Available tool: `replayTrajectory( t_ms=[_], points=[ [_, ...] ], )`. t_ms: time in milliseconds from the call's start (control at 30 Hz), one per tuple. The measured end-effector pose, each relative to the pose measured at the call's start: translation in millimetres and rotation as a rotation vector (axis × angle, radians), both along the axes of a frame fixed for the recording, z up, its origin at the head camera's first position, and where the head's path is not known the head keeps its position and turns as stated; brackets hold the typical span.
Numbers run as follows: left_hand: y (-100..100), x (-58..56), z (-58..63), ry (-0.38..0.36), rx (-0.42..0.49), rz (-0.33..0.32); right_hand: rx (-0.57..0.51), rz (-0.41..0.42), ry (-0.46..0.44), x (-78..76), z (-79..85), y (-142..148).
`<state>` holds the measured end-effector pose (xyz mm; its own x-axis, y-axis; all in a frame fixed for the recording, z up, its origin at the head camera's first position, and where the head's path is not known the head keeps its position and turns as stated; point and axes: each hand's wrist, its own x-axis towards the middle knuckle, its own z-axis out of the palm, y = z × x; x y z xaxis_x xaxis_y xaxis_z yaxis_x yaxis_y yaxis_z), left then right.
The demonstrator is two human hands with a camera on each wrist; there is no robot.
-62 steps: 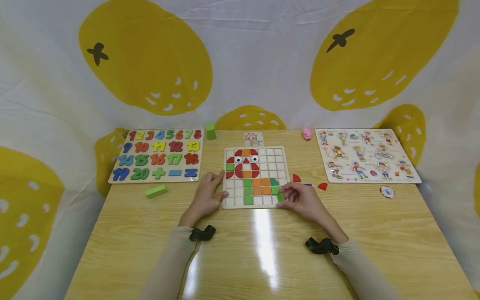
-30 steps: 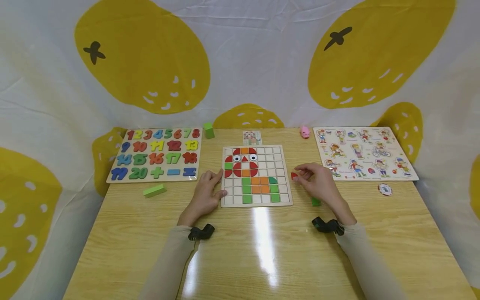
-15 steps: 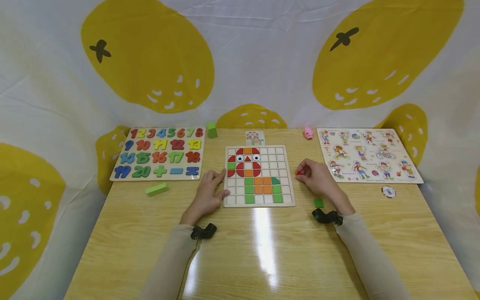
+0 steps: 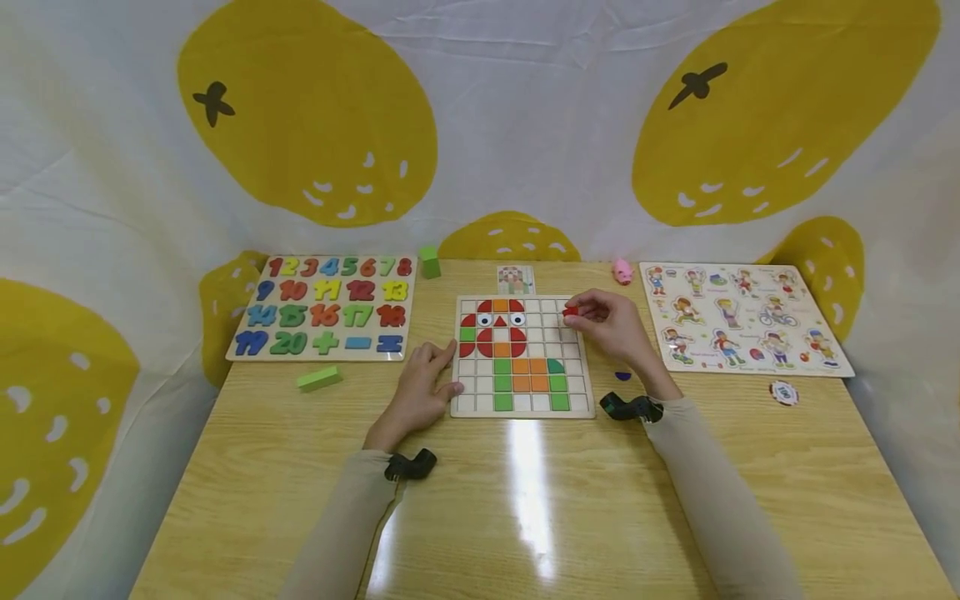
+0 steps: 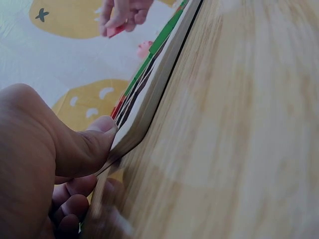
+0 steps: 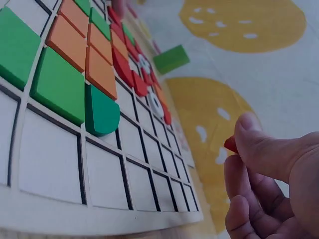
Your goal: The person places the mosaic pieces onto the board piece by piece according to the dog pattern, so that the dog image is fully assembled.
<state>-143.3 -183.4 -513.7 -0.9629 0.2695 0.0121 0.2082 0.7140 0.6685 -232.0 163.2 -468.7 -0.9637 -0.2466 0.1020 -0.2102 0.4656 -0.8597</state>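
Observation:
A wooden grid board (image 4: 535,402) holds red, orange, green and white tiles, with two eye tiles (image 4: 485,320) near its top. My left hand (image 4: 416,387) rests at the board's left edge, index finger and thumb spread along it; in the left wrist view the thumb (image 5: 92,144) presses on the rim near a corner. My right hand (image 4: 611,325) pinches a small red piece (image 4: 571,311) between thumb and fingers above the board's upper right squares. In the right wrist view only a corner of the red piece (image 6: 231,144) shows past the thumb.
A picture card (image 4: 515,279) lies behind the board. A number puzzle (image 4: 318,308) is at left, a figure puzzle (image 4: 746,319) at right. Green blocks (image 4: 319,379), a pink pig (image 4: 622,271), a poker chip (image 4: 784,393) and a blue piece (image 4: 623,376) lie around.
A green tile went into the board's lower right, and my right hand let go of it. It then took a red piece and carried it up over the board. The left hand stayed put.

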Motion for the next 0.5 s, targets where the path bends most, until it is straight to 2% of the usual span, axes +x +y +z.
replayTrajectory(
  t_ms=[233, 500],
  points=[
    [0, 0.1, 0.3, 0.015, 0.005, 0.001, 0.085, 0.079, -0.022, -17.0, -5.6, -18],
    [0, 0.8, 0.8, 0.0, 0.005, -0.006, 0.072, 0.06, -0.056, -30.8, -13.9, -39]
  ],
)
